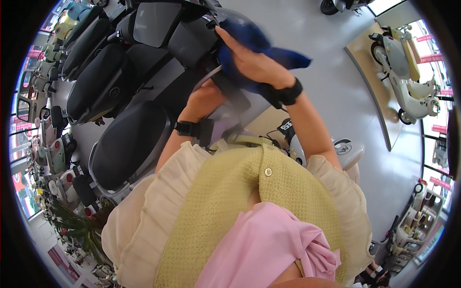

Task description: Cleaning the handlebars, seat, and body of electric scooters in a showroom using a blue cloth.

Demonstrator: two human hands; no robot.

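My right hand holds a dark blue cloth against the front of a dark scooter, one finger stretched along it. Motion blurs the cloth, and a loose end sticks out to the right. Nearer to me on the left, my left hand is closed by the scooter's handlebar area. Its fingers are partly hidden, so what they grip cannot be made out. A blurred grey strip lies just right of that hand. Beyond both hands stands a rectangular mirror or screen.
Black scooter seats stand in a row close on my left. A cream scooter is parked on a low wooden platform at the right. Another light scooter part shows beside my right elbow. A green plant is at lower left.
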